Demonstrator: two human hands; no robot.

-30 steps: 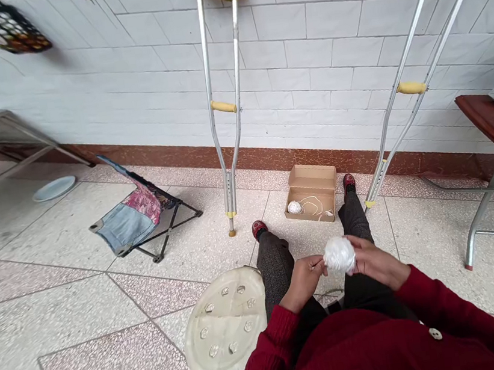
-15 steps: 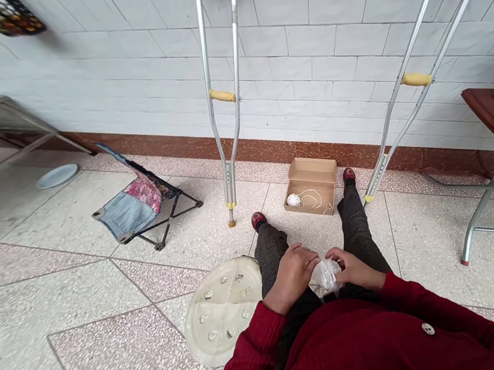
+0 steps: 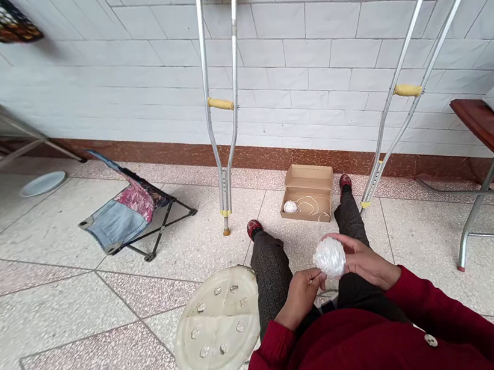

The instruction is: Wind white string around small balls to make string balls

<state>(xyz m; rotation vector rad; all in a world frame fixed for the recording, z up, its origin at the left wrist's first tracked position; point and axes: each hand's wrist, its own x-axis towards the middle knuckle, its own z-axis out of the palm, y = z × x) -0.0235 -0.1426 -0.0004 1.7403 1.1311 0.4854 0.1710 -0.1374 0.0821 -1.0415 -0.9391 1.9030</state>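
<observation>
A shiny white ball of what looks like wound plastic twine [image 3: 330, 257] is held up above my lap. My right hand [image 3: 366, 260] cups it from the right, fingers curved around its far side. At its lower left edge, my left hand [image 3: 304, 293] is closed in a pinch, touching the ball. Whether a loose strand lies between those fingertips is too small to tell. On the floor by my feet is an open cardboard box [image 3: 306, 194]. Inside it are a smaller white ball of string [image 3: 290, 206] and a loose length of cord [image 3: 311, 204].
Two crutches [image 3: 222, 170] [image 3: 383, 149] lean against the tiled wall. A folding stool [image 3: 124, 222] and a pale plate [image 3: 43, 183] are left. Beside my left leg lies a round lid with holes [image 3: 215, 328]. A red-topped table [image 3: 489, 123] is at right.
The white ball has been raised and turned, and more of it shows. My right hand now wraps its right side. My left hand has moved down to its lower left edge.
</observation>
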